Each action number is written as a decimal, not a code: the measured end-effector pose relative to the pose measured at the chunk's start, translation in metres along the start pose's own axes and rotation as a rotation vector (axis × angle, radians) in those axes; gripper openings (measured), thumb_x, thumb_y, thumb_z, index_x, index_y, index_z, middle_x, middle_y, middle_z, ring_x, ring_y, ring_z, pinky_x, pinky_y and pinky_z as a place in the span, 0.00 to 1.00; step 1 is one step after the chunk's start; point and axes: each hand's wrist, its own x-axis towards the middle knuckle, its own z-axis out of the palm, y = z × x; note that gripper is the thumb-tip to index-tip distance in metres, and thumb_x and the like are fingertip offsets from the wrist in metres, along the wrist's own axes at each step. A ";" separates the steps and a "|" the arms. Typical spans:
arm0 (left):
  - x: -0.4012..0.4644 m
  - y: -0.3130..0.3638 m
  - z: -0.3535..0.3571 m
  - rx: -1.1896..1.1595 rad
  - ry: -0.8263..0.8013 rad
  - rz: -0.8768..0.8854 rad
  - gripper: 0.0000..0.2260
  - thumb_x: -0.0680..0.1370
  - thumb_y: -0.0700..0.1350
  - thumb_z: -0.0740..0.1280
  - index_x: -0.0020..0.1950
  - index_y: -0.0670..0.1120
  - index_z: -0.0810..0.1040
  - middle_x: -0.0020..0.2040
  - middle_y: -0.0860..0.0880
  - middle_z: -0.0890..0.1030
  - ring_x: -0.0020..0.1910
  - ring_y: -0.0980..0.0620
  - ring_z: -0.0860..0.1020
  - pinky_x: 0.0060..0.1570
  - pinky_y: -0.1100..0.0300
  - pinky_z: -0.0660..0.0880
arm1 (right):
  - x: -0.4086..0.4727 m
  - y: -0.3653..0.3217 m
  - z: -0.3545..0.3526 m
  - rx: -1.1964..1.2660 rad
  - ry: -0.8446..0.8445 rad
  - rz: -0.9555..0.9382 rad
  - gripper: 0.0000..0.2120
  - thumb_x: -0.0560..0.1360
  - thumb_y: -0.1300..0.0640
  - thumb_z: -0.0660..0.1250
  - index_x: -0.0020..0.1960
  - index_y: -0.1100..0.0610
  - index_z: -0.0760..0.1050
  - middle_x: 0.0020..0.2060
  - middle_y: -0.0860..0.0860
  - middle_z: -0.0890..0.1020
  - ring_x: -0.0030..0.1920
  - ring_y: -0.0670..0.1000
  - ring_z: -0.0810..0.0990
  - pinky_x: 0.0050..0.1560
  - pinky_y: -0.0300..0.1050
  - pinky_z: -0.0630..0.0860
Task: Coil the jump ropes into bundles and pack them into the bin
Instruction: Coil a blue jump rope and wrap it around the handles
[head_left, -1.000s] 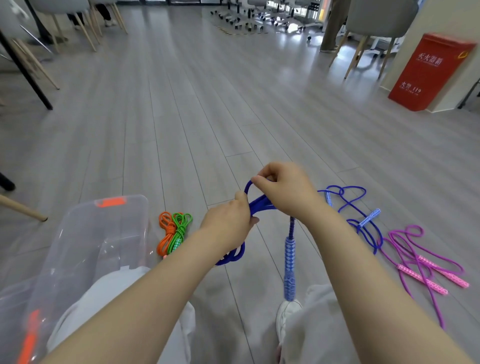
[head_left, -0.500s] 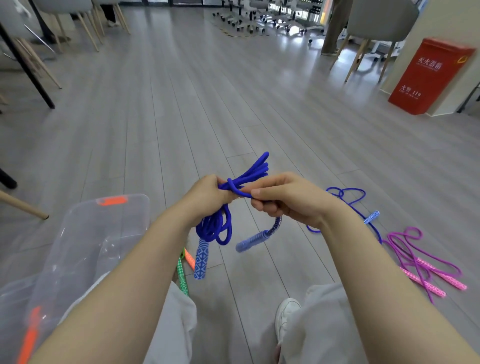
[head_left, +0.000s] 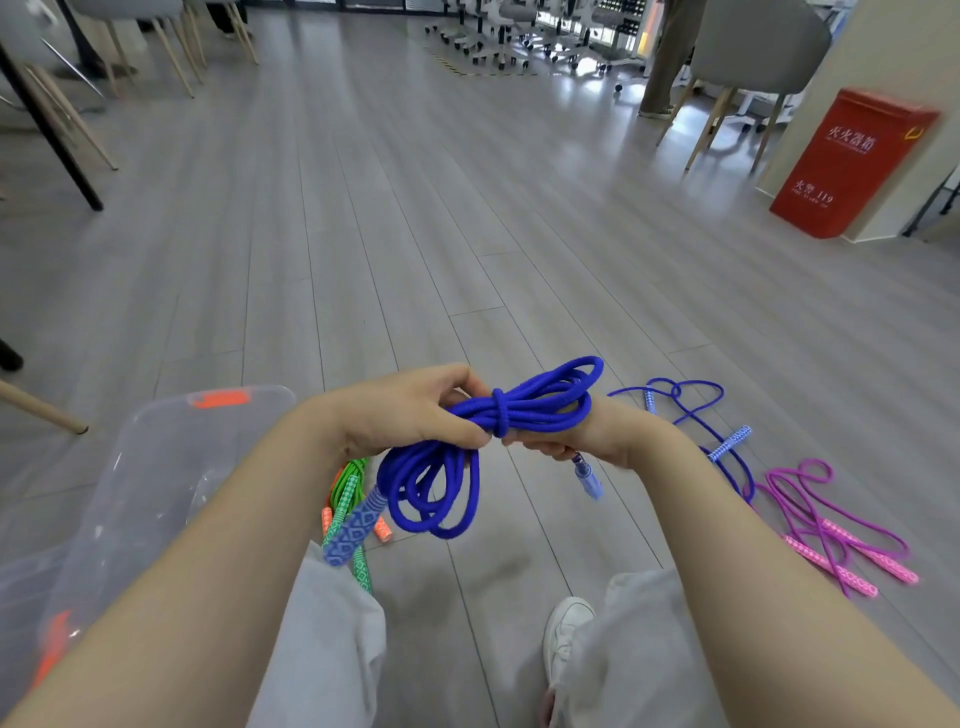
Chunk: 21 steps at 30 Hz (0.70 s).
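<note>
Blue jump rope (head_left: 519, 415), coiled and wrapped at its middle, hangs between my hands above the floor (head_left: 415, 234). My left hand (head_left: 410, 410) pinches the bundle beside the wrap; my right hand (head_left: 582, 441) grips its far end. Left of the bundle sits the clear bin (head_left: 156, 467); right of it lie a loose blue rope (head_left: 696, 415) and a purple rope (head_left: 821, 514).

Office: rolling chairs (head_left: 498, 21), plank floor (head_left: 415, 234)
</note>
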 end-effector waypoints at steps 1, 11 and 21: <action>0.000 0.000 0.000 -0.011 0.003 0.021 0.11 0.76 0.36 0.70 0.56 0.44 0.73 0.45 0.46 0.84 0.41 0.48 0.80 0.42 0.55 0.78 | 0.001 0.001 -0.001 0.006 0.036 -0.011 0.10 0.75 0.60 0.70 0.36 0.52 0.77 0.31 0.53 0.69 0.31 0.48 0.64 0.33 0.42 0.63; -0.008 0.004 -0.001 -0.312 -0.126 0.151 0.10 0.71 0.35 0.69 0.51 0.41 0.75 0.43 0.40 0.82 0.36 0.43 0.81 0.36 0.56 0.79 | 0.004 0.010 -0.011 -0.042 0.019 -0.071 0.06 0.78 0.63 0.66 0.46 0.56 0.81 0.35 0.50 0.78 0.35 0.47 0.74 0.42 0.45 0.78; 0.004 -0.005 0.016 0.292 -0.284 -0.215 0.11 0.73 0.36 0.73 0.54 0.41 0.78 0.43 0.42 0.84 0.33 0.49 0.81 0.35 0.60 0.78 | 0.009 -0.004 0.006 -0.235 -0.001 0.022 0.01 0.74 0.59 0.72 0.46 0.56 0.82 0.37 0.49 0.83 0.37 0.44 0.77 0.40 0.35 0.74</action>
